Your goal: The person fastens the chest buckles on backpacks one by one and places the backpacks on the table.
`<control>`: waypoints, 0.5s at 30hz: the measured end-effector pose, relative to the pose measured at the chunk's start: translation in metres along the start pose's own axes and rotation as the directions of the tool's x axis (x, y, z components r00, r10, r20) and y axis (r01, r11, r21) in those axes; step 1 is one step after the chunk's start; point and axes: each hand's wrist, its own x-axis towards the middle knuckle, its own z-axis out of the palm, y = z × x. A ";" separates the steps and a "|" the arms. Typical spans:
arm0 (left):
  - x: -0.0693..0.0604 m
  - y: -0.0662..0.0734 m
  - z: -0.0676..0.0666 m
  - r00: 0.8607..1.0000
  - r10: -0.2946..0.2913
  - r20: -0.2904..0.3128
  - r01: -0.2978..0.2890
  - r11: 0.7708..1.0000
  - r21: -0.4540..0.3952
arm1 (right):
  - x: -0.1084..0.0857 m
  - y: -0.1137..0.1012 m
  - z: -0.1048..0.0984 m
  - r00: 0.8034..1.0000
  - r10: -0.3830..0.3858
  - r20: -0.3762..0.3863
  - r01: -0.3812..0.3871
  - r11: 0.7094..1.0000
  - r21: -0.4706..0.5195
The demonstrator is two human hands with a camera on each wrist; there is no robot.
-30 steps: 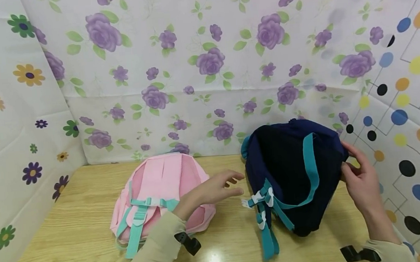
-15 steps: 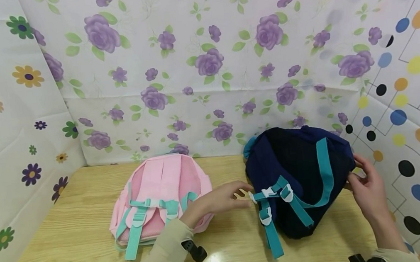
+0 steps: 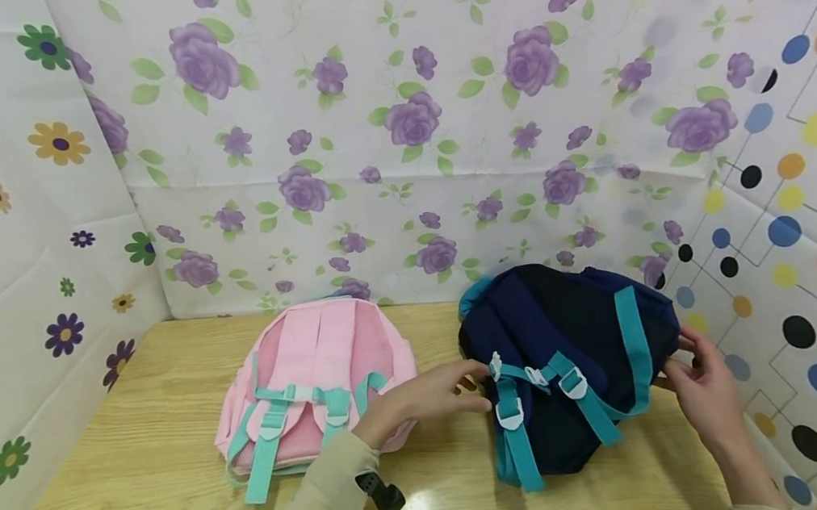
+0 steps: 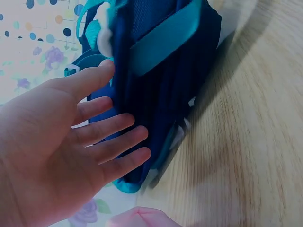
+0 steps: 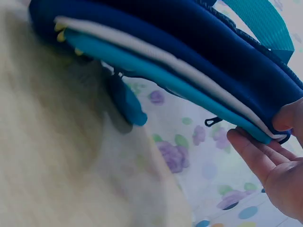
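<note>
A navy backpack (image 3: 567,314) with teal straps and white buckles leans tilted on the right of the table in the head view. My right hand (image 3: 708,395) pinches its right corner; in the right wrist view the thumb and fingers (image 5: 253,153) hold the edge with white and teal trim. My left hand (image 3: 432,399) is at the backpack's left side, close to the white buckles. Its fingers are spread and nearly straight in the left wrist view, with the fingertips (image 4: 135,158) at the navy fabric. Whether they press on it, I cannot tell.
A pink backpack (image 3: 313,336) with mint straps lies at the left, partly behind my left forearm. The wooden table (image 3: 140,440) ends at floral cloth walls at the back and left, and a dotted cloth (image 3: 806,293) stands close beyond my right hand.
The navy backpack has tipped lower and turned, its straps now facing more toward me. My right hand moved down with its corner. My left hand moved down and right, up to its side.
</note>
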 end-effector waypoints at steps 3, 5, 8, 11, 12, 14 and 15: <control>0.000 -0.002 0.000 1.000 -0.018 -0.004 0.018 1.000 -0.013 | -0.005 0.006 0.004 0.999 -0.006 0.042 0.005 1.000 0.021; 0.000 -0.003 0.000 0.999 -0.031 -0.017 0.030 0.999 -0.013 | -0.009 0.009 0.006 0.998 0.008 0.067 -0.008 1.000 0.004; 0.000 -0.006 -0.002 0.998 -0.048 -0.043 0.048 0.999 -0.009 | -0.015 0.012 0.008 0.996 0.049 0.080 -0.039 0.993 -0.116; -0.001 -0.008 -0.005 0.997 -0.058 -0.059 0.057 0.998 -0.013 | -0.019 0.015 0.009 0.990 0.101 0.100 -0.081 0.979 -0.186; -0.002 -0.009 -0.006 0.996 -0.060 -0.063 0.060 0.998 -0.010 | -0.019 0.016 0.010 0.987 0.114 0.109 -0.090 0.975 -0.205; -0.003 -0.010 -0.008 0.996 -0.066 -0.063 0.066 0.998 -0.007 | -0.021 0.019 0.011 0.979 0.148 0.139 -0.121 0.975 -0.185; -0.003 -0.011 -0.009 0.996 -0.070 -0.062 0.070 0.998 -0.003 | -0.022 0.020 0.011 0.975 0.164 0.153 -0.136 0.975 -0.177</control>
